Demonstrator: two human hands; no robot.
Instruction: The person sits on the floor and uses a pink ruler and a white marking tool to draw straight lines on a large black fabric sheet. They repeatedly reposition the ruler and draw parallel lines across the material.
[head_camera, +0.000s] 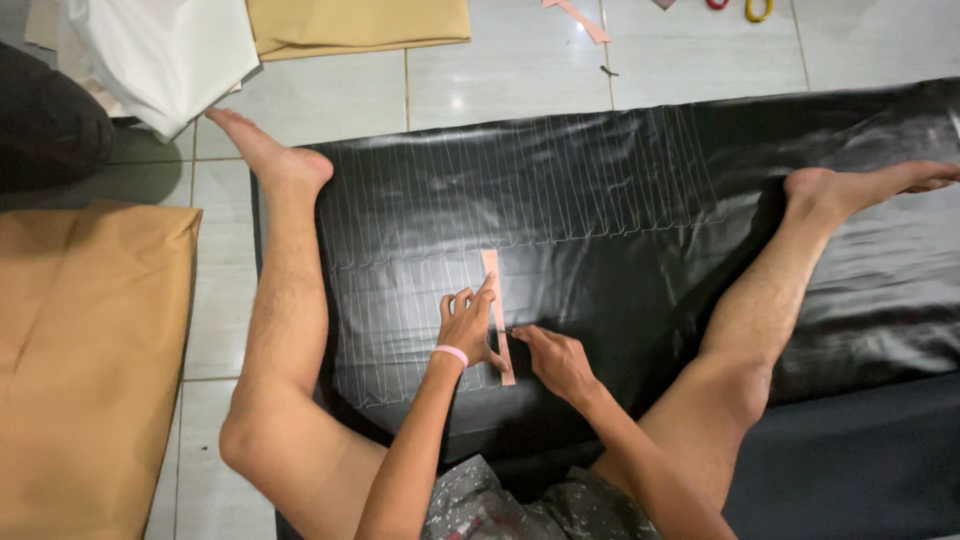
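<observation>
Tiled floor (520, 70), black leatherette sheet (600, 200) spread between your legs: left hand (466, 325), fingers spread, pins pink strip template (497, 315) flat; right hand (553, 360) pinched on marking tool, barely visible; keep template aligned with drawn lines.

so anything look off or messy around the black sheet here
Nothing looks damaged or spilled. The left hand presses a pink strip flat on the black sheet, and the right hand marks along its edge. The drawn lines look evenly spaced. The sheet is only wrinkled at its right end, and a loose pink offcut lies on the tiles.
</observation>
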